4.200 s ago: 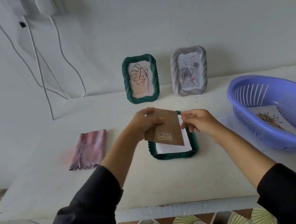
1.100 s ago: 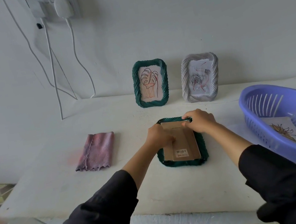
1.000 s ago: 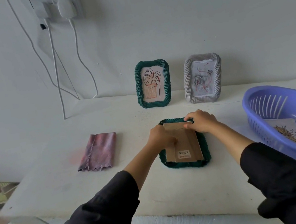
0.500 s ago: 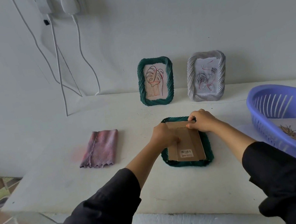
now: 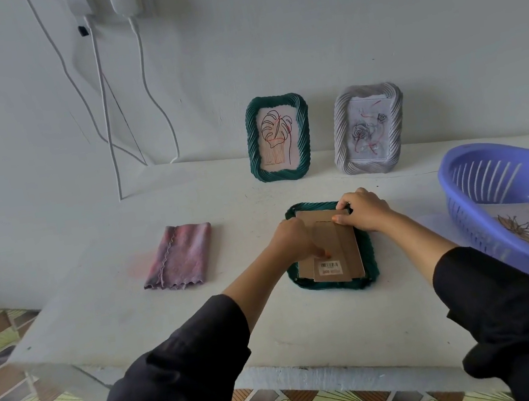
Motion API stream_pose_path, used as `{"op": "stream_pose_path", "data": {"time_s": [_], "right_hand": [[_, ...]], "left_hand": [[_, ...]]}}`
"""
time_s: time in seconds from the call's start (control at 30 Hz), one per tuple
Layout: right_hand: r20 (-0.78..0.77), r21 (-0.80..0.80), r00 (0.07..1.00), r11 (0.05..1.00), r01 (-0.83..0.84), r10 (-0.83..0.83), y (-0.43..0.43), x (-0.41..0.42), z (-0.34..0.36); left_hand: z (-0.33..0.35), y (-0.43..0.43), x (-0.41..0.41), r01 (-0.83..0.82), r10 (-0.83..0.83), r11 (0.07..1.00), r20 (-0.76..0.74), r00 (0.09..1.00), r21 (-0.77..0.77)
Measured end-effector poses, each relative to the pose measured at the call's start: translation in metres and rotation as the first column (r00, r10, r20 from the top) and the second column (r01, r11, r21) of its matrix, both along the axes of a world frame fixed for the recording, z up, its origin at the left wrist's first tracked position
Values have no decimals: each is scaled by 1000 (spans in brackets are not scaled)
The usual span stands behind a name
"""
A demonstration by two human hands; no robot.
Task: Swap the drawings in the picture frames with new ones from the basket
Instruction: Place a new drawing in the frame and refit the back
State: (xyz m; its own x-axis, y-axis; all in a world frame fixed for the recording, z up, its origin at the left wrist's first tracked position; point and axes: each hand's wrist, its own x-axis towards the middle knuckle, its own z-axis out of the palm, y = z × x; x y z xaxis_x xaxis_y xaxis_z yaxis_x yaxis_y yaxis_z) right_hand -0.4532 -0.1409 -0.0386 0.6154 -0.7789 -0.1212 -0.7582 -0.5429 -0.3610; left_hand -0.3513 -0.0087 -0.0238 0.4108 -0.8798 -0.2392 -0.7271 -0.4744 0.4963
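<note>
Head view, items as they lie:
- Green frame (image 5: pixel 338 284): face down on the table (image 5: pixel 311 328), so you can work on its back.
- Backing board (image 5: pixel 335 241): brown, seated inside that frame.
- Your left hand (image 5: pixel 293 240): curled at the frame's left edge, thumb pressing the board flat.
- Your right hand (image 5: pixel 365 212): curled over the top right corner, probably securing the board.
- Basket (image 5: pixel 493 164): at your right, with one drawing (image 5: pixel 520 229) still inside.
- Change: four seconds ago you held the board lifted above a white sheet. It now covers the sheet.

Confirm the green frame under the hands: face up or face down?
Face down. The green frame lies on the table, cardboard backing with barcode sticker up; left hand and right hand rest on it.
</note>
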Motion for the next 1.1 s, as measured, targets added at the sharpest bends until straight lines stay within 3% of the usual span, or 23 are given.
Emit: {"op": "stream_pose_path", "data": {"time_s": [0.23, 0.37, 0.53, 0.7, 0.87, 1.1], "right_hand": [[192, 78, 972, 989, 122, -135, 6, -14, -2], [131, 199, 954, 950, 242, -271, 11, -21, -4], [168, 207, 917, 923, 325, -361, 24, -27, -13], [255, 110, 929, 963, 247, -268, 41, -35, -12], [193, -66, 974, 989, 132, -117, 51, -54, -9], [190, 47, 974, 989, -138, 127, 76, -72, -2]], "left_hand": [[8, 7, 2, -2, 2, 1000, -72, 997, 12], [6, 9, -1, -30, 31, 999, -81, 996, 17], [6, 10, -8, -64, 65, 998, -95, 993, 16], [5, 16, -9, -104, 99, 994, -114, 988, -34], [0, 26, 4, -167, 155, 970, -81, 985, -178], [-5, 54, 15, 137, -140, 989, -61, 988, -58]]}}
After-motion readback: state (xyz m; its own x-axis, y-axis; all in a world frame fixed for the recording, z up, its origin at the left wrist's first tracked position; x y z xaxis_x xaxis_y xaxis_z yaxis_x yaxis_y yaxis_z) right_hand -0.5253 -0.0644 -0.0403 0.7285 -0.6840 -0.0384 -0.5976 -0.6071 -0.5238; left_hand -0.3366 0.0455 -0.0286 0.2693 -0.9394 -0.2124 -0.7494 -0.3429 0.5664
